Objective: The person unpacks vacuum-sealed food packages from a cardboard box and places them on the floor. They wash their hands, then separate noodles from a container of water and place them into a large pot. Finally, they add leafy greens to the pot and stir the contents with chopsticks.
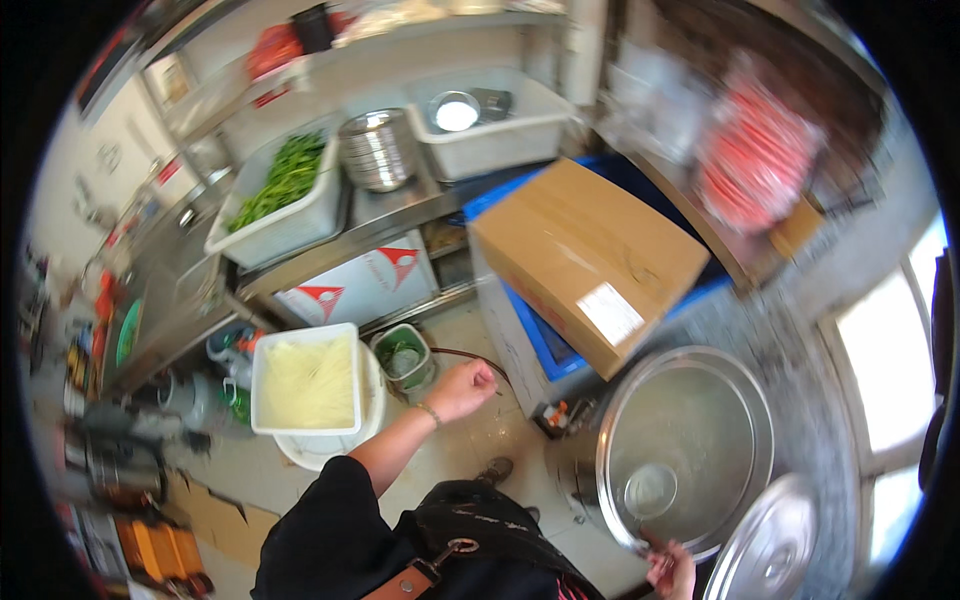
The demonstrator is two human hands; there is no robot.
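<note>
My left hand [463,391] is raised in front of me over the floor, a band around its wrist. Its fingers are curled in, and nothing shows in them. My right hand [673,571] is at the near rim of a large steel pot [609,457], closed around the brownish handle of a ladle [651,491]. The ladle's round bowl lies in the cloudy liquid [686,427] inside the pot. A steel lid [772,544] leans beside the pot, right of that hand. To the left, a white tub [259,382] holds pale yellow fine noodles or shreds [311,382].
A cardboard box [585,240] rests on a blue crate [559,364] beyond the pot. Leafy greens [281,180] fill a white basket near stacked steel bowls [377,150]. A small green-lined bin [405,356] and a hose [480,358] are on the floor.
</note>
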